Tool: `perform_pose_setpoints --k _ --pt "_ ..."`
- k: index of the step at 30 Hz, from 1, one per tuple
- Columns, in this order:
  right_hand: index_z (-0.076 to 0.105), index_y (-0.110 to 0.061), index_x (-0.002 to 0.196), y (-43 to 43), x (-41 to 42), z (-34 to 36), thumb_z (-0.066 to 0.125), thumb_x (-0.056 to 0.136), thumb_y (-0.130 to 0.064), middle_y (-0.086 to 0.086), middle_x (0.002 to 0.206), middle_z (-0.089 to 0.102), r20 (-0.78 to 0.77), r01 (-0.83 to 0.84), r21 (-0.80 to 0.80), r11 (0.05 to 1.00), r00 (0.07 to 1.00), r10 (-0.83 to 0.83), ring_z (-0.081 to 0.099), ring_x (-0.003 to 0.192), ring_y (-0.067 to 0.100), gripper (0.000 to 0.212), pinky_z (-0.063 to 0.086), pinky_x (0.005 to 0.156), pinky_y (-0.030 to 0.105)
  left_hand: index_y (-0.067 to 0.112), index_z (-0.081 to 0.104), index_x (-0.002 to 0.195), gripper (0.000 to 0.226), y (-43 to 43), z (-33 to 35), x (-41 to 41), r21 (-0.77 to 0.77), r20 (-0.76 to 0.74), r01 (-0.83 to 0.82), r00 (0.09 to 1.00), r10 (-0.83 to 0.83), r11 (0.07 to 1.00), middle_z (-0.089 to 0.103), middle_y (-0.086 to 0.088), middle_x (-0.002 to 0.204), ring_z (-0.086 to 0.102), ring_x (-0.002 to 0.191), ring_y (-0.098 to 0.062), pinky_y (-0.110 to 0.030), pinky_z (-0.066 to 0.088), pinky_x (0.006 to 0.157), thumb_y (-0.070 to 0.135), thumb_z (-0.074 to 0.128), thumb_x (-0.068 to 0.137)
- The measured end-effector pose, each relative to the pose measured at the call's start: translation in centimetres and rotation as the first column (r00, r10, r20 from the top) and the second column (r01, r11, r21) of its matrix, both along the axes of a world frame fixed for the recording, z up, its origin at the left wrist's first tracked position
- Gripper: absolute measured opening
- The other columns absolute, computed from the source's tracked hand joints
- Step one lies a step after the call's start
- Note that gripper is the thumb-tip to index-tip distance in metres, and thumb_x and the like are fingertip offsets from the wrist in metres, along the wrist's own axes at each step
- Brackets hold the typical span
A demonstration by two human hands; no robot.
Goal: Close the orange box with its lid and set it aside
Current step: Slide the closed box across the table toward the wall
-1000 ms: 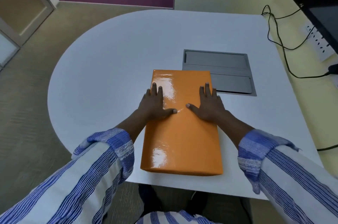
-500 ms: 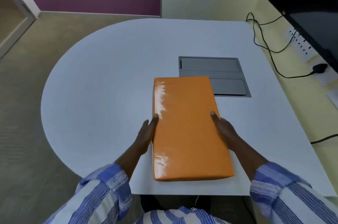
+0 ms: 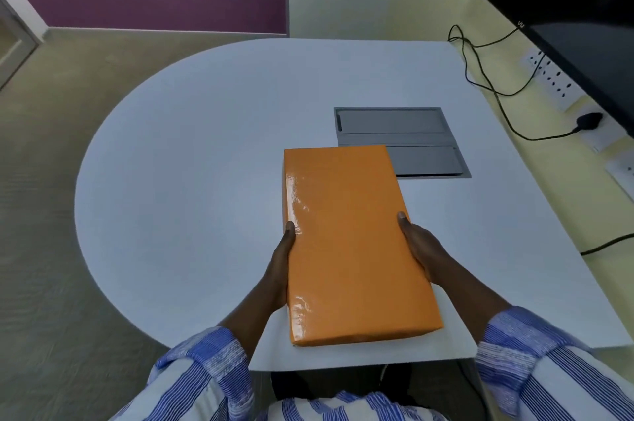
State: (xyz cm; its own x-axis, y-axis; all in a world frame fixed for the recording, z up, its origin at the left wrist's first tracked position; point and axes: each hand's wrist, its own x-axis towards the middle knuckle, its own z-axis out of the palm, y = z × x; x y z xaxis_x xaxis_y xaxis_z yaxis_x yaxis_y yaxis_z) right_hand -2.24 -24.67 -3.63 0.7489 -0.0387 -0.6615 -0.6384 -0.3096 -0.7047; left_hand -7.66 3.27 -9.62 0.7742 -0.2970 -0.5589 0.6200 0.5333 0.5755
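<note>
The orange box (image 3: 350, 242) is long, glossy and has its lid on; it lies lengthwise near the front of the pale blue-grey table (image 3: 192, 180). My left hand (image 3: 281, 266) grips its left long side, thumb on the top edge. My right hand (image 3: 420, 249) grips the right long side, thumb on top. The fingers of both hands are hidden under or behind the box. The box's far end overlaps the near left corner of a grey panel.
A grey recessed panel (image 3: 411, 142) is set into the table behind the box. At the right, black cables (image 3: 487, 84) run to a wall socket strip (image 3: 552, 77), under a dark screen (image 3: 566, 8). The table's front edge lies just beneath the box's near end.
Both hands left the lid's top, where they lay flat, and moved to the box's long sides, gripping it. The box has turned slightly, its near end swinging right.
</note>
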Motion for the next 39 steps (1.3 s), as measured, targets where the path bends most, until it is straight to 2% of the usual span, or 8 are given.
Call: perform_pose_setpoints --k 4,9,14,19,29,34,37,39 --pt "0.055 -0.018 0.140 0.4 0.3 0.4 0.038 0.092 -0.073 0.008 0.125 0.068 0.025 -0.038 -0.005 0.999 0.999 0.038 0.067 0.110 0.030 0.075 0.050 0.103 0.054 0.025 0.060 0.136 0.067 0.4 -0.1 -0.1 0.039 -0.020 -0.010 1.000 0.011 0.999 0.068 -0.020 0.131 0.067 0.116 -0.043 -0.053 0.057 0.089 0.070 0.055 0.087" --pt "0.049 -0.018 0.145 -2.1 0.6 1.4 0.038 0.091 -0.073 0.009 0.132 0.064 0.074 -0.044 -0.048 0.998 0.996 0.047 0.064 0.115 0.030 0.078 0.049 0.104 0.054 0.019 0.053 0.143 0.067 -2.3 0.5 0.1 -0.021 0.000 -0.052 0.999 0.052 0.998 0.065 -0.023 0.133 0.065 0.116 -0.045 -0.057 0.055 0.093 0.061 0.057 0.090" --pt "0.047 -0.020 0.147 -9.1 0.7 3.0 0.039 0.090 -0.075 0.008 0.134 0.063 0.122 0.007 -0.072 0.997 0.993 0.002 0.063 0.117 0.030 0.080 0.048 0.105 0.054 0.018 0.046 0.146 0.065 -9.0 1.7 1.9 0.000 0.035 0.005 0.999 -0.005 1.000 0.067 -0.022 0.130 0.069 0.111 -0.042 -0.051 0.058 0.085 0.055 0.055 0.094" --pt "0.048 -0.021 0.146 -18.1 1.1 4.4 0.039 0.089 -0.077 0.006 0.133 0.064 0.140 0.062 -0.111 0.992 0.989 -0.046 0.064 0.114 0.028 0.080 0.049 0.105 0.053 0.024 0.040 0.149 0.069 -18.0 2.7 3.8 0.078 0.067 0.099 0.992 -0.105 0.992 0.065 -0.019 0.135 0.065 0.120 -0.041 -0.055 0.057 0.090 0.060 0.054 0.092" --pt "0.048 -0.020 0.147 -31.9 2.7 2.0 0.041 0.081 -0.084 0.005 0.131 0.064 0.068 0.098 -0.172 0.980 0.994 -0.087 0.065 0.110 0.025 0.093 0.052 0.101 0.048 0.030 0.032 0.151 0.078 -31.4 1.4 5.5 0.162 0.057 0.186 0.979 -0.197 0.969 0.065 -0.013 0.137 0.066 0.120 -0.036 -0.060 0.051 0.102 0.066 0.054 0.085" --pt "0.040 -0.020 0.152 -34.1 3.1 -0.1 0.039 0.076 -0.089 0.008 0.147 0.054 0.022 0.078 -0.216 0.973 0.997 -0.075 0.057 0.126 0.030 0.102 0.047 0.108 0.050 0.031 0.035 0.149 0.074 -33.2 0.2 5.8 0.201 0.053 0.194 0.977 -0.208 0.960 0.067 -0.010 0.135 0.069 0.117 -0.034 -0.055 0.058 0.094 0.066 0.051 0.086" --pt "0.033 -0.019 0.155 -33.5 3.6 -0.2 0.034 0.081 -0.085 0.010 0.155 0.045 0.117 0.072 -0.386 0.920 0.993 -0.029 0.048 0.137 0.031 0.099 0.042 0.109 0.046 0.032 0.041 0.146 0.076 -33.2 -0.1 6.1 0.224 0.089 0.166 0.978 -0.190 0.960 0.068 -0.009 0.133 0.068 0.118 -0.034 -0.051 0.059 0.091 0.074 0.049 0.084" --pt "0.026 -0.013 0.157 -31.9 4.0 0.0 0.035 0.090 -0.074 0.014 0.162 0.032 0.301 0.104 -0.598 0.794 0.948 0.103 0.033 0.148 0.032 0.091 0.032 0.117 0.049 0.038 0.052 0.136 0.078 -32.9 0.1 6.5 0.306 0.070 0.100 0.989 -0.127 0.947 0.066 -0.008 0.135 0.068 0.117 -0.030 -0.052 0.057 0.094 0.087 0.046 0.076"
